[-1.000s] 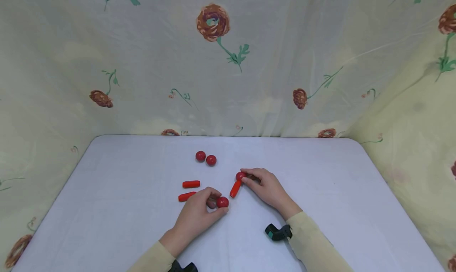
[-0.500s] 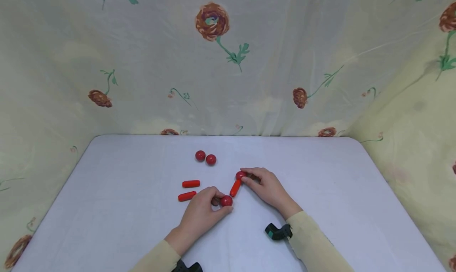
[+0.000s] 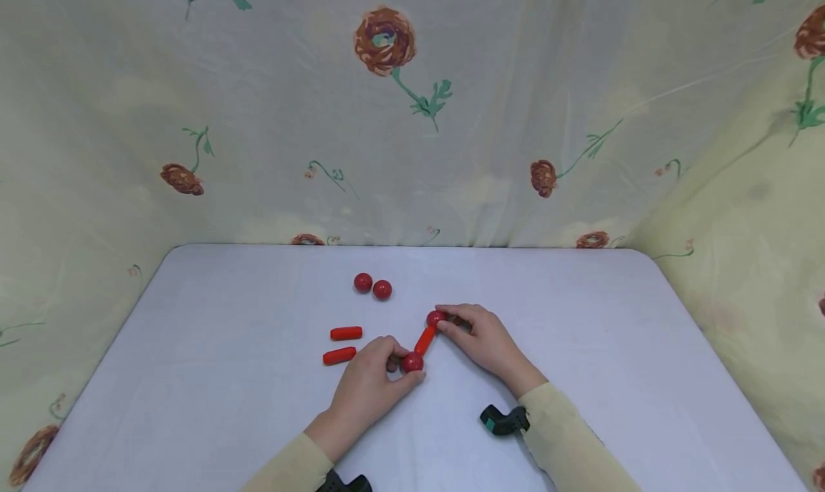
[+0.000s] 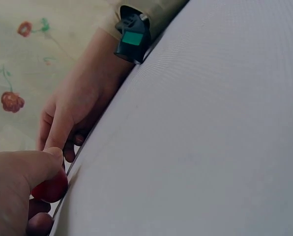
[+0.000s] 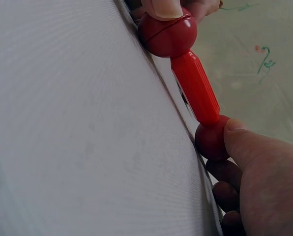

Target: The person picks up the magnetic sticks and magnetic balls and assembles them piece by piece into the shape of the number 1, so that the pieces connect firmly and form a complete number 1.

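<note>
My left hand (image 3: 370, 381) pinches a dark red ball (image 3: 412, 362) between thumb and fingers, low over the white table. Farther right, my right hand (image 3: 480, 338) pinches a second dark red ball (image 3: 436, 319). A bright orange-red faceted rod (image 3: 425, 340) runs slantwise between the two balls. In the right wrist view the rod (image 5: 195, 87) meets a ball at each end, and the ball under the left thumb (image 5: 168, 34) shows a seam line. The left wrist view shows part of a ball (image 4: 50, 187) below the left thumb; the rod is hidden there.
Two more red balls (image 3: 372, 286) lie side by side toward the back of the white table (image 3: 548, 298). Two loose orange-red rods (image 3: 343, 344) lie left of my left hand. A flowered curtain (image 3: 464, 191) stands behind the table's far edge.
My left hand has moved right and slightly up with its ball, which has closed the gap to the rod's near end. The right hand and its ball have stayed in place.
</note>
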Action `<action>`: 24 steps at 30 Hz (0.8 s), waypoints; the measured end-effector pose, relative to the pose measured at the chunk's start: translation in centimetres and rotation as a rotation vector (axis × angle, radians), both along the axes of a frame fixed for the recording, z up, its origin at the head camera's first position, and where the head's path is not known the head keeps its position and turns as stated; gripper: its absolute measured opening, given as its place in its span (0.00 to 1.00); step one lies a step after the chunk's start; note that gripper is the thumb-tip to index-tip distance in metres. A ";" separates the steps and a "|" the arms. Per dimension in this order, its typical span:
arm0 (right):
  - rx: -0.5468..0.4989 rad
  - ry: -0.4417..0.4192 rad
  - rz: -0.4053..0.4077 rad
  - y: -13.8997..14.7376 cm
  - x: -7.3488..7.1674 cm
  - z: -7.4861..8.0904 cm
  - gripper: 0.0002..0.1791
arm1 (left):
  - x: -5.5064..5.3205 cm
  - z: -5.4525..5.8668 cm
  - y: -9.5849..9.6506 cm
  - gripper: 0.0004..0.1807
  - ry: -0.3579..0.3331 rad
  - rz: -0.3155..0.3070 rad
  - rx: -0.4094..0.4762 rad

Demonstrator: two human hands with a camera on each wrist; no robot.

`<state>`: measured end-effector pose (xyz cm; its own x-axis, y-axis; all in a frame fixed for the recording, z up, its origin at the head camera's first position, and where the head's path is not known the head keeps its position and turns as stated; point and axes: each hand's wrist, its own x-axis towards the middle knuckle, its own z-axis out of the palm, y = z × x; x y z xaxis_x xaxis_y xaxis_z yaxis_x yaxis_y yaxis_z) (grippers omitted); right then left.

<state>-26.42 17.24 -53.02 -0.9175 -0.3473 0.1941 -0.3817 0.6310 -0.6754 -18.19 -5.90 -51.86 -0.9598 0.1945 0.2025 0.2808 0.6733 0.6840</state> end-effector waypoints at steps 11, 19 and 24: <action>-0.006 -0.006 -0.004 -0.1 0.2 -0.2 0.22 | 0.2 -0.3 -0.4 0.18 0.008 -0.020 -0.026; 0.004 -0.009 -0.015 -0.1 0.1 -0.1 0.23 | 0.2 -0.4 -0.2 0.17 0.016 -0.014 -0.013; 0.000 -0.013 -0.006 -0.1 0.0 0.0 0.23 | 0.1 -0.3 -0.1 0.18 0.016 -0.012 -0.012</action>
<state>-26.38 17.15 -53.01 -0.9220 -0.3419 0.1818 -0.3691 0.6335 -0.6800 -18.04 -6.04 -52.14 -0.9540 0.2089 0.2152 0.2998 0.6779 0.6712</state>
